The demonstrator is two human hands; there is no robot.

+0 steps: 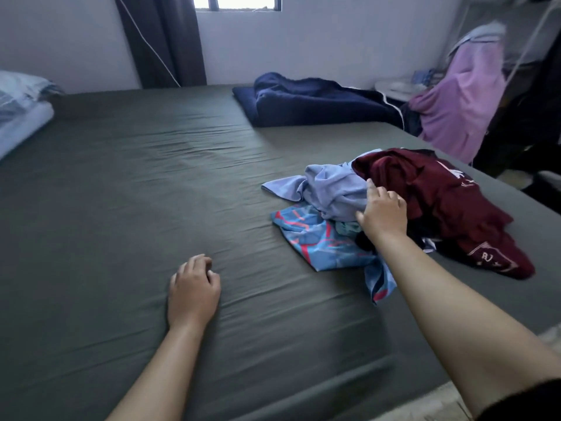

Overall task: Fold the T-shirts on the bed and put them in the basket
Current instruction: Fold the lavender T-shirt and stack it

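A heap of crumpled T-shirts lies on the right side of the dark green bed. A light blue T-shirt lies on top at the left, a maroon T-shirt with white print spreads to the right, and a bright blue patterned T-shirt with red marks lies underneath at the front. My right hand reaches into the heap where the light blue and maroon shirts meet; its fingertips are hidden in the cloth. My left hand rests on the sheet with loosely curled fingers, holding nothing. No basket is in view.
A dark navy bundle of cloth lies at the far side of the bed. Folded pale bedding sits at the far left. A pink garment hangs over furniture on the right. A dark curtain hangs under the window.
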